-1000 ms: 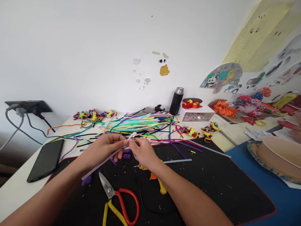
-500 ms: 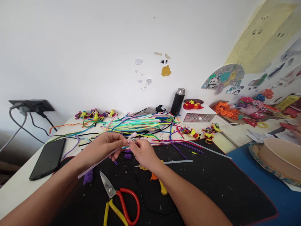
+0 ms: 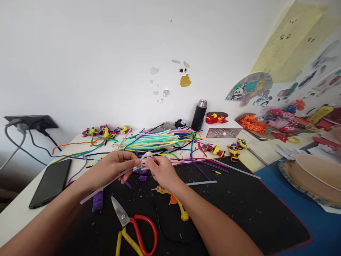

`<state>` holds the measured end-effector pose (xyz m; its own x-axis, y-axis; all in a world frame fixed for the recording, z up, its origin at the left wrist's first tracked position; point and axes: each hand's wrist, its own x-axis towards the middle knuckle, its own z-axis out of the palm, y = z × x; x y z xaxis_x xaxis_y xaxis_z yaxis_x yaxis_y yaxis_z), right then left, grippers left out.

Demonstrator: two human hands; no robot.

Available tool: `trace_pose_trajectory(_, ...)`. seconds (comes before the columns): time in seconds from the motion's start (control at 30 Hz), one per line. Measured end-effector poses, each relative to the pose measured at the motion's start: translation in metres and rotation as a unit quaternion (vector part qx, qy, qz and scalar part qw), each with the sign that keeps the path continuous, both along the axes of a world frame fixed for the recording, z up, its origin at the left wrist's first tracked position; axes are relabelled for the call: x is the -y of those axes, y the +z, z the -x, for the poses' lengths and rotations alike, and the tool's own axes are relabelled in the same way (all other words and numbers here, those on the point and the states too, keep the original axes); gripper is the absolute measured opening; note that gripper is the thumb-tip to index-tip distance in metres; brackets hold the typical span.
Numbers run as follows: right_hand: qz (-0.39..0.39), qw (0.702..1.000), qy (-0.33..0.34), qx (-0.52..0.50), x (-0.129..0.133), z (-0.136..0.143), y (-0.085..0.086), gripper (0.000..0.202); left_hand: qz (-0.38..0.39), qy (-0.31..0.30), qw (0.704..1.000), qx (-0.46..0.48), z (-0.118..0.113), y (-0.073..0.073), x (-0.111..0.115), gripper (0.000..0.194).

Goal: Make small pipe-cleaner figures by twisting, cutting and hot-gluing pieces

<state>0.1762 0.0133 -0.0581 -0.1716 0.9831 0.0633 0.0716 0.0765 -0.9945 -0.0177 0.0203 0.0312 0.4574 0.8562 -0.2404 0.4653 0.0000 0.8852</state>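
Note:
My left hand [image 3: 119,165] is closed, thumb and fingers pinching a pale pink pipe cleaner [image 3: 102,186] whose long tail slants down across my wrist. At its other end the pipe cleaner is bent into a small curl between the hands. My right hand [image 3: 163,172] is closed in a pinch at that curl; a small shiny bit shows by its fingertips, too small to name. Below the hands lie scissors [image 3: 124,217] with red and yellow handles, blades together. A yellow glue gun [image 3: 182,211] lies partly under my right forearm. Coiled purple pipe cleaner [image 3: 97,201] rests near the left wrist.
A heap of colourful pipe cleaners [image 3: 157,138] spreads behind the black mat [image 3: 239,206]. Several small figures [image 3: 234,153] stand nearby. A black phone [image 3: 50,183] lies left, a black flask [image 3: 199,115] and white box [image 3: 222,128] stand by the wall, and a beige bowl [image 3: 317,177] is right.
The view has shifted slightly to the right. Both hands stay close together on the pipe cleaner, and its curled end has tilted a little to the left.

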Motion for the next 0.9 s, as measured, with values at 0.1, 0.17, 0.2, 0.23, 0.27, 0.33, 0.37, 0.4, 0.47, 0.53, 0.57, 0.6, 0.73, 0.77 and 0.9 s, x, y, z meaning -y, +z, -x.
trace_pose_trajectory(0.1, 0.002, 1.000, -0.002, 0.006, 0.0004, -0.0005, 0.0006, 0.047, 0.001, -0.004, 1.000, -0.012, 0.0024, -0.0002, -0.0011, 0.047)
trace_pose_trajectory(0.17, 0.003, 1.000, 0.000, 0.013, 0.0009, -0.0008, 0.0017, 0.048, 0.004, -0.007, 1.000, -0.016, 0.0030, 0.0007, -0.0011, 0.047)
trace_pose_trajectory(0.2, 0.003, 1.000, 0.000, 0.016, 0.0011, -0.0010, 0.0024, 0.049, 0.006, -0.010, 1.000, -0.016, 0.0031, 0.0014, -0.0010, 0.046)
trace_pose_trajectory(0.23, 0.002, 1.000, 0.001, 0.018, 0.0013, -0.0011, 0.0033, 0.050, 0.009, -0.012, 1.000, -0.015, 0.0032, 0.0022, -0.0008, 0.046)
trace_pose_trajectory(0.27, 0.000, 1.000, 0.000, 0.019, 0.0015, -0.0012, 0.0042, 0.051, 0.012, -0.015, 1.000, -0.012, 0.0033, 0.0028, -0.0005, 0.045)
trace_pose_trajectory(0.33, -0.004, 1.000, -0.001, 0.021, 0.0019, -0.0013, 0.0060, 0.053, 0.019, -0.021, 1.000, -0.006, 0.0037, 0.0035, -0.0004, 0.043)
trace_pose_trajectory(0.37, -0.006, 1.000, -0.001, 0.022, 0.0021, -0.0013, 0.0067, 0.053, 0.021, -0.024, 0.999, -0.003, 0.0039, 0.0034, -0.0005, 0.042)
trace_pose_trajectory(0.4, -0.008, 1.000, -0.002, 0.024, 0.0023, -0.0013, 0.0073, 0.054, 0.023, -0.026, 0.999, -0.002, 0.0042, 0.0032, -0.0008, 0.041)
trace_pose_trajectory(0.47, -0.010, 1.000, -0.003, 0.029, 0.0027, -0.0013, 0.0080, 0.053, 0.024, -0.028, 0.999, -0.002, 0.0047, 0.0025, -0.0017, 0.039)
trace_pose_trajectory(0.53, -0.014, 0.999, -0.001, 0.035, 0.0030, -0.0016, 0.0083, 0.052, 0.026, -0.027, 0.999, -0.004, 0.0050, 0.0022, -0.0024, 0.039)
trace_pose_trajectory(0.57, -0.015, 0.999, 0.001, 0.037, 0.0031, -0.0019, 0.0084, 0.051, 0.029, -0.024, 0.999, -0.004, 0.0051, 0.0023, -0.0025, 0.038)
trace_pose_trajectory(0.6, -0.015, 0.999, 0.005, 0.039, 0.0033, -0.0022, 0.0085, 0.049, 0.031, -0.020, 0.999, -0.004, 0.0051, 0.0026, -0.0024, 0.039)
trace_pose_trajectory(0.73, -0.010, 0.998, 0.041, 0.043, 0.0051, -0.0029, 0.0086, 0.048, 0.024, -0.001, 1.000, 0.013, 0.0039, 0.0044, -0.0011, 0.040)
trace_pose_trajectory(0.77, -0.011, 0.998, 0.056, 0.041, 0.0060, -0.0028, 0.0086, 0.049, 0.017, 0.006, 1.000, 0.023, 0.0031, 0.0046, -0.0010, 0.040)
trace_pose_trajectory(0.9, 0.001, 0.992, 0.123, -0.005, 0.0093, -0.0012, 0.0086, 0.050, -0.024, 0.016, 0.998, 0.055, 0.0000, 0.0031, -0.0024, 0.046)
